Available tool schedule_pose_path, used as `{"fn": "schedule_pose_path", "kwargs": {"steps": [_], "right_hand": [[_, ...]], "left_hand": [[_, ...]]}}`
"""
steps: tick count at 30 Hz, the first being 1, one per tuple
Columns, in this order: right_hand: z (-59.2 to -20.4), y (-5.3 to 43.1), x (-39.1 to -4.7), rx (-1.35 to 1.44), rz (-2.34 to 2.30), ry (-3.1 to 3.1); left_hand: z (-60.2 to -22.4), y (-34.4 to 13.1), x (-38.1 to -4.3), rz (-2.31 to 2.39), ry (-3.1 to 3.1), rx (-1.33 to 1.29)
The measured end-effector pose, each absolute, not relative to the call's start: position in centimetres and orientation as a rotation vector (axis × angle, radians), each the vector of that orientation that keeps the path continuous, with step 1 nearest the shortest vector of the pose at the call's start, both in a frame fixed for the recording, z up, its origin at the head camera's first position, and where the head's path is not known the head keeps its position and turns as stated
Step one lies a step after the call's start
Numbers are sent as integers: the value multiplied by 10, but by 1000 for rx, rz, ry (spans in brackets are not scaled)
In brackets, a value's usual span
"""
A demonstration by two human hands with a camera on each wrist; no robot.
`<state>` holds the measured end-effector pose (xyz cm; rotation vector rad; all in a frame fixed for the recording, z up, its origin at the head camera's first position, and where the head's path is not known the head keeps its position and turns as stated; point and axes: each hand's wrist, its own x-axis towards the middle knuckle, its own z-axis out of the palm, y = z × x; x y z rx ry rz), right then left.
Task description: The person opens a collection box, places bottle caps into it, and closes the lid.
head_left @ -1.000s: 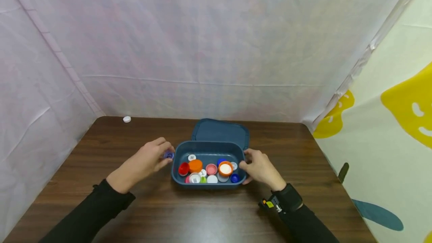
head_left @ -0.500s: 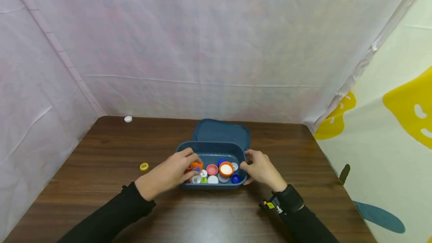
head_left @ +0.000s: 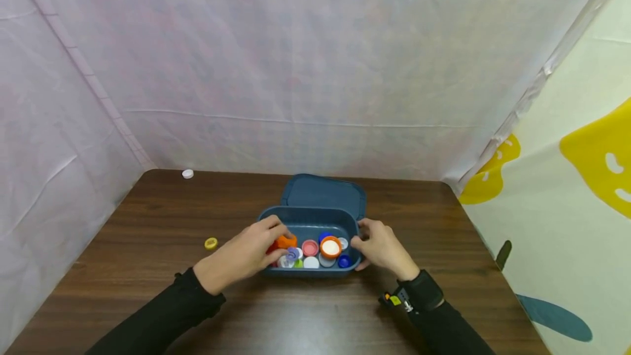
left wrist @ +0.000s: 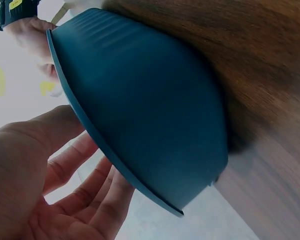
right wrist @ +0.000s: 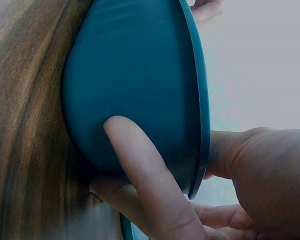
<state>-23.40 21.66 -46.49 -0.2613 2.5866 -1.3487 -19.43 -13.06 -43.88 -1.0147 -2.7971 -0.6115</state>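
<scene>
A dark blue plastic box point(head_left: 311, 272), its top uncovered, sits on the table with several bottle caps inside. My left hand point(head_left: 246, 251) reaches over its left end, thumb and fingers apart. Just beyond them a purple cap point(head_left: 293, 254) lies on other caps, near an orange cap point(head_left: 286, 242). In the left wrist view the fingertips are hidden behind the rim of the box point(left wrist: 140, 95). My right hand point(head_left: 383, 245) grips the box's right end, thumb at the rim and fingers against the outer wall of the box point(right wrist: 135, 70), as the right wrist view shows.
Behind the box lies its dark blue lid point(head_left: 322, 195). A yellow cap point(head_left: 211, 244) is on the table left of the box, and a white cap point(head_left: 188, 173) near the far left edge. White cloth point(head_left: 296, 70) hangs beyond the brown table point(head_left: 419, 207).
My left hand moved right from beside the box to over its left end, uncovering the yellow cap. It has let go of the purple cap inside the box. The right hand keeps its place.
</scene>
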Motion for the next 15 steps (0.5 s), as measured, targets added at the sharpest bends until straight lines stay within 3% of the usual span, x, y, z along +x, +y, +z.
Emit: {"fn": "schedule_pose_path", "kwargs": {"steps": [15], "right_hand": [[-465,218,-235,-244,-1353,2577]], "left_hand": [[-431,-170,-192,-509,-2755,-790]]}}
